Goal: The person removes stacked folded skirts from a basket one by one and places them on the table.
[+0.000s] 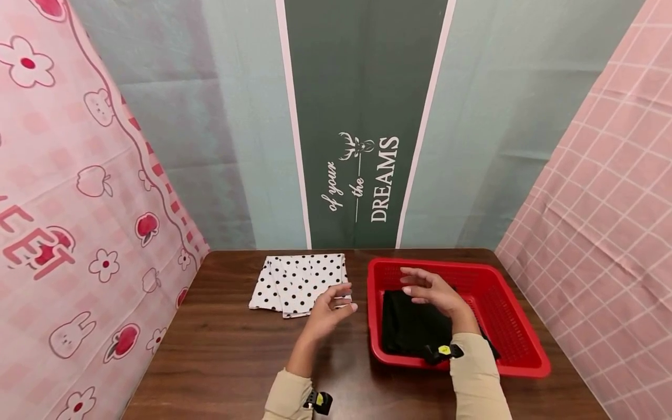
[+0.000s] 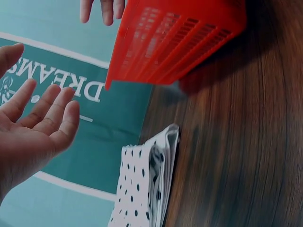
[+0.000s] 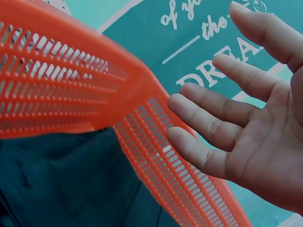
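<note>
Hands (image 1: pixel 328 309) (image 1: pixel 430 291) hover empty and relaxed above dark wooden table (image 1: pixel 220 356), patterned cloth walls (image 1: pixel 362 116) all around.

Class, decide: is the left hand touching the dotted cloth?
Apart. The left wrist view shows the left hand open in the air, with a plain gap to the dotted cloth.

The dark green wall banner (image 1: pixel 362 116) reads "of your the DREAMS" in white. The pink curtain (image 1: pixel 63 192) shows partial letters "EET".
</note>
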Demonstrator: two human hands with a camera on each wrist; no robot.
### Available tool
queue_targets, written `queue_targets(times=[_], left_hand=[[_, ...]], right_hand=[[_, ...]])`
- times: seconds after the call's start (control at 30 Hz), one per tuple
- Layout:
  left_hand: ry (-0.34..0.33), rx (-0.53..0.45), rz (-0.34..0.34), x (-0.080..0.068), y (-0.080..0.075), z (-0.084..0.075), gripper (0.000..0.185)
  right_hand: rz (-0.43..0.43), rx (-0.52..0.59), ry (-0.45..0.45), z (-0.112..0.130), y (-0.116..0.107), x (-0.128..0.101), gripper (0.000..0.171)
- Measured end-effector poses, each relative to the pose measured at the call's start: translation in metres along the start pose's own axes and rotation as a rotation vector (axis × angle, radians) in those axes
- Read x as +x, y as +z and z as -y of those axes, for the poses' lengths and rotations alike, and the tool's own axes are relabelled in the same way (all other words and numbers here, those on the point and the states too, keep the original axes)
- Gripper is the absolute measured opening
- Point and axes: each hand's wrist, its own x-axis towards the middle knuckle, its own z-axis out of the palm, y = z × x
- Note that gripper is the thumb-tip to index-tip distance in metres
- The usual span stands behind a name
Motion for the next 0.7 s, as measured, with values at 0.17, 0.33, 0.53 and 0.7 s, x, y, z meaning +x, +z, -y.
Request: queue_targets(times=[0.17, 0.33, 0.53, 0.7], left_hand=[[0.011, 0.011, 0.035, 0.005, 0.008, 0.001, 0.046], [-0.014, -0.005, 0.064, 0.011, 0.015, 0.003, 0.045], [-0.046, -0.026, 0.107, 0.015, 0.030, 0.004, 0.045], [-0.064, -0.008, 0.143, 0.018, 0.042, 0.007, 0.044]], right_hand=[[-0.010, 0.016, 0.025, -0.004, -0.012, -0.005, 0.062], [-0.037, 0.034, 0.049, -0.009, -0.022, -0.010, 0.060], [-0.054, 0.039, 0.078, -0.016, -0.037, -0.016, 0.062], [-0.076, 0.046, 0.110, -0.022, -0.048, -0.019, 0.064]])
